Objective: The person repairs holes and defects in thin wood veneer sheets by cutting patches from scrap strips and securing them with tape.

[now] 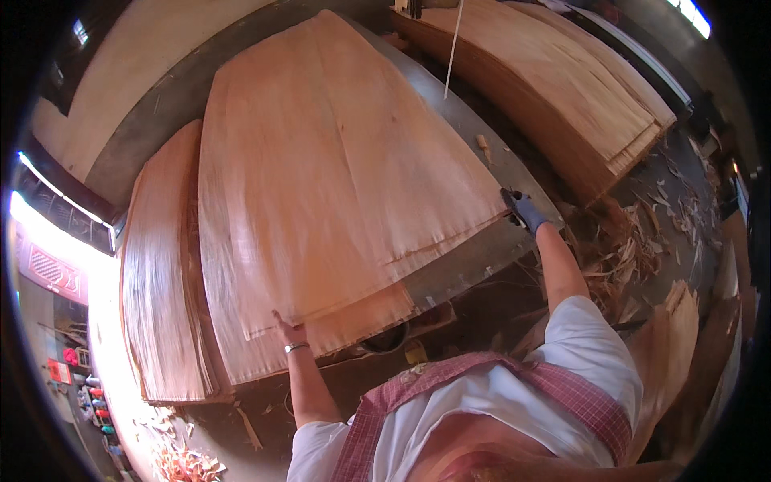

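Observation:
A wide, thin sheet of reddish-tan wood veneer (321,177) lies over the table in front of me. My left hand (291,329), bare and with a band at the wrist, pinches its near edge toward the left. At the sheet's right near corner, my right hand (526,211) in a blue-grey and black glove closes on the edge; its fingertips are partly hidden. More veneer (361,315) shows beneath the near edge, offset from the top sheet.
Left of the sheet stands a veneer stack (161,281). A taller stack (546,88) sits at the far right. The grey tabletop (482,269) shows by my right hand. Veneer scraps (634,249) litter the floor at right, with more shavings (185,462) at lower left.

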Motion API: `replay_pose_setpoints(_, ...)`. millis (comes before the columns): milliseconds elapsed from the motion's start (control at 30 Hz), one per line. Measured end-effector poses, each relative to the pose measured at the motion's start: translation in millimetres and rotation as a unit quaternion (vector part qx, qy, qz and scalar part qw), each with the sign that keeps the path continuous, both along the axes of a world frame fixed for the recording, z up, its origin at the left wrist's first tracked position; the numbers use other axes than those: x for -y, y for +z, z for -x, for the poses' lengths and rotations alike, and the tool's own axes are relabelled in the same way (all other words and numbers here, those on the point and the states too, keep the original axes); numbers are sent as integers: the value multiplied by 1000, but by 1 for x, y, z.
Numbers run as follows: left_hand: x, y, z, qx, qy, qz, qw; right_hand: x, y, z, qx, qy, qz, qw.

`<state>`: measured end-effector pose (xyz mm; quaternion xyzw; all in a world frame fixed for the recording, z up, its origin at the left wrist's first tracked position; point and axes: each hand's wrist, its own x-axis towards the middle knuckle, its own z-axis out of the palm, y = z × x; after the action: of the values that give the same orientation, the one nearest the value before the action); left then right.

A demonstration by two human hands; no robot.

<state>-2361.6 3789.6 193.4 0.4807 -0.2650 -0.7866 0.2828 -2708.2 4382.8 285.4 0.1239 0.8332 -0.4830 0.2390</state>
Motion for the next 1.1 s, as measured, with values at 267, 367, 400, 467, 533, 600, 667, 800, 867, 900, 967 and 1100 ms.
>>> replay_pose_setpoints(267, -99, -12, 7, -8, 15, -11, 1000, -60, -101, -154, -255, 71, -294, 918)
replay_pose_setpoints(367, -118, -27, 4, 83, -5, -19, 996, 4, -77, -147, -282, 70, -261, 921)
replay_pose_setpoints(400, -130, -35, 19, 95, -44, -49, 993, 2, -88, -128, -335, 43, -264, 903)
replay_pose_setpoints(467, -155, -34, 48, 158, -35, -30, 986, -8, -95, -95, -293, 8, -181, 939)
replay_pose_setpoints(533, -154, -39, 55, 199, -41, 36, 979, -20, -72, -61, -98, 4, 8, 995)
replay_pose_setpoints(600, -145, -48, 55, 187, -8, 37, 982, -54, -48, -45, -132, -12, 26, 991)
replay_pose_setpoints(667, -149, -39, 65, 225, -11, 52, 973, -121, -64, -29, -152, -23, 28, 988)
replay_pose_setpoints(800, -151, -35, 74, 252, 32, 79, 964, -231, -119, -28, -330, 44, -260, 906)
replay_pose_setpoints(867, -156, -35, 76, 267, 45, 76, 960, -255, -122, -22, -258, 41, -261, 929)
replay_pose_setpoints(900, -155, -33, 75, 263, 42, 99, 959, -264, -123, -13, -214, 52, -259, 940)
replay_pose_setpoints(967, -150, -34, 72, 265, 42, 100, 958, -284, -128, 1, -170, 65, -268, 946)
replay_pose_setpoints(1100, -162, -33, 83, 219, 7, 94, 971, -319, -153, 5, -197, 31, -259, 945)
